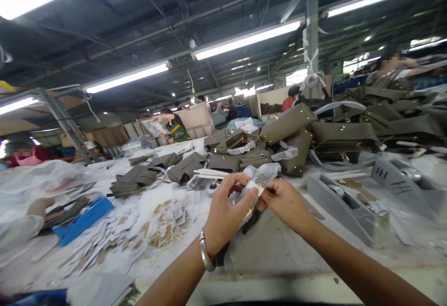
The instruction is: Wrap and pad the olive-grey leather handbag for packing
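My left hand (226,213) and my right hand (284,203) meet above the near table edge. Both pinch a small white tag (254,187) at the mouth of a crumpled clear plastic wrap (262,173). The wrap hangs down between my hands, and something dark with a gold part shows under my left palm. A metal bracelet (205,251) circles my left wrist. Just beyond my hands lie several olive-grey handbags (289,122) in a heap.
Loose paper tags (164,224) and a blue tray (84,222) lie at left, near another person's hand (40,206). Two grey tape dispensers (344,203) stand at right. More bags (377,115) pile at far right. Other people work at the back.
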The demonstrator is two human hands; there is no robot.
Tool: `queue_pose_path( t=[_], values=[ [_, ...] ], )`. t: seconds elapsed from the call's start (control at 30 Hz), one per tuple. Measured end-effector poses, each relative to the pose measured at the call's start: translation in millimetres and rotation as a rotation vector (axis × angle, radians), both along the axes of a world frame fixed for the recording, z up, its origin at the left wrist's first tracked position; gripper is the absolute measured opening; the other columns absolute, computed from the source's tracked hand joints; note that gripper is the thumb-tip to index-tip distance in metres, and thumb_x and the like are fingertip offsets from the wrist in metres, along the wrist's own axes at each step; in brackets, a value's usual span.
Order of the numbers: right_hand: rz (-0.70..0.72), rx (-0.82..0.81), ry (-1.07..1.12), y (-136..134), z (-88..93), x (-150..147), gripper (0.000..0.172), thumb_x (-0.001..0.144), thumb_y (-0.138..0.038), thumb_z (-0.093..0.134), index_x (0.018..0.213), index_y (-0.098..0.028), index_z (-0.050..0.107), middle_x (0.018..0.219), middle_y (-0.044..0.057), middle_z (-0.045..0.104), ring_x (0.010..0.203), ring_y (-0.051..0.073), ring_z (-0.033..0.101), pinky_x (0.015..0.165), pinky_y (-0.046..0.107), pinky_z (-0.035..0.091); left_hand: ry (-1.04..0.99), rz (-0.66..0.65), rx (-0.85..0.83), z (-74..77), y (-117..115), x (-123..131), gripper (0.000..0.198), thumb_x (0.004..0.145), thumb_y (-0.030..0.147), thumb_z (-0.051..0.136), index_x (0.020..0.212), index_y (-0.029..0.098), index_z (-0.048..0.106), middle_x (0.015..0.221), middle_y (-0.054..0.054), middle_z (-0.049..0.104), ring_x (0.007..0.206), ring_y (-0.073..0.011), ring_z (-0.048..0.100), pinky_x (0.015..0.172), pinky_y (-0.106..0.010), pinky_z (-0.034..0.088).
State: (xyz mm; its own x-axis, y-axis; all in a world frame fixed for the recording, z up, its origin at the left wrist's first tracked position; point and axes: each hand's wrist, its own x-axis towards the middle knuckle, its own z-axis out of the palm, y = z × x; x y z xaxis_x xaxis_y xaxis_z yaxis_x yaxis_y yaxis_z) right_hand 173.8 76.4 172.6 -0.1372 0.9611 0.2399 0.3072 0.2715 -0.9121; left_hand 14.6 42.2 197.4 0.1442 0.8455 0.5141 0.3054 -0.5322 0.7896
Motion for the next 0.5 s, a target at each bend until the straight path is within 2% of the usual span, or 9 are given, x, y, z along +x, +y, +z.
queue_pose_path(
  t=[0.07,0.13,0.2,0.27,0.3,0.33,0.4,0.5],
  values=[
    [-0.046,0.018,-0.138,1,3.6,3,0.035,0.08,-0.034,0.056,0.052,-0.014,0.058,0.051,0.003,0.057,0.053,0.014,0.054,0.056,0.025,0.04,-0.002,0.014,-0.021,-0.3,2,-2,0.026,0.083,0.036,0.067,0.104,0.022,0.062,0.104,-0.004,0.064,0.094,-0.0179,0.059,0.087,-0.03,0.046],
    [0.015,-0.009,-0.065,-1,6.2,4,0.029,0.077,-0.037,0.061,0.06,-0.014,0.063,0.055,0.003,0.06,0.057,0.015,0.057,0.058,0.025,0.043,-0.022,0.029,-0.055,-0.6,6,-5,0.028,0.083,0.038,0.067,0.106,0.021,0.062,0.107,-0.005,0.064,0.094,-0.0179,0.059,0.086,-0.03,0.047],
    [0.2,-0.061,0.184,-6,7.2,3,0.029,0.075,-0.043,0.067,0.083,-0.014,0.069,0.08,0.005,0.069,0.077,0.019,0.064,0.072,0.028,0.051,-0.048,0.052,-0.064,-1.0,8,-7,0.029,0.085,0.04,0.065,0.106,0.02,0.063,0.109,-0.006,0.065,0.094,-0.0179,0.059,0.084,-0.03,0.047],
    [0.382,-0.109,0.438,-10,6.3,1,0.039,0.078,-0.048,0.067,0.102,-0.017,0.068,0.109,0.007,0.067,0.101,0.022,0.064,0.087,0.033,0.053,-0.06,0.075,-0.013,-1.7,8,-8,0.028,0.086,0.04,0.064,0.105,0.02,0.065,0.109,-0.007,0.065,0.096,-0.0182,0.059,0.084,-0.03,0.048],
    [0.417,-0.13,0.518,-10,5.0,0,0.041,0.08,-0.05,0.066,0.107,-0.019,0.067,0.118,0.007,0.065,0.109,0.023,0.061,0.091,0.034,0.053,-0.062,0.078,0.032,-2.0,7,-7,0.027,0.087,0.039,0.063,0.105,0.02,0.066,0.109,-0.007,0.065,0.097,-0.0183,0.059,0.085,-0.03,0.048],
    [0.402,-0.147,0.561,-9,3.1,-1,0.042,0.081,-0.051,0.066,0.108,-0.02,0.066,0.121,0.008,0.063,0.112,0.024,0.06,0.093,0.035,0.052,-0.06,0.075,0.078,-2.5,6,-7,0.025,0.089,0.038,0.061,0.106,0.02,0.067,0.109,-0.007,0.065,0.1,-0.0183,0.059,0.086,-0.029,0.048],
    [0.274,-0.168,0.57,-3,-2.9,-3,0.044,0.078,-0.054,0.069,0.105,-0.019,0.067,0.12,0.01,0.064,0.112,0.025,0.061,0.093,0.036,0.053,-0.05,0.049,0.136,-4.6,4,-8,0.026,0.093,0.036,0.055,0.108,0.02,0.068,0.11,-0.006,0.066,0.104,-0.0177,0.059,0.091,-0.029,0.047],
    [0.083,-0.178,0.435,9,-15.9,-3,0.051,0.075,-0.059,0.071,0.101,-0.016,0.07,0.114,0.012,0.067,0.104,0.025,0.064,0.095,0.036,0.054,-0.076,0.035,0.079,-16.2,10,-25,0.033,0.098,0.038,0.045,0.115,0.02,0.066,0.109,-0.006,0.067,0.103,-0.0164,0.061,0.095,-0.029,0.046]
  ],
)
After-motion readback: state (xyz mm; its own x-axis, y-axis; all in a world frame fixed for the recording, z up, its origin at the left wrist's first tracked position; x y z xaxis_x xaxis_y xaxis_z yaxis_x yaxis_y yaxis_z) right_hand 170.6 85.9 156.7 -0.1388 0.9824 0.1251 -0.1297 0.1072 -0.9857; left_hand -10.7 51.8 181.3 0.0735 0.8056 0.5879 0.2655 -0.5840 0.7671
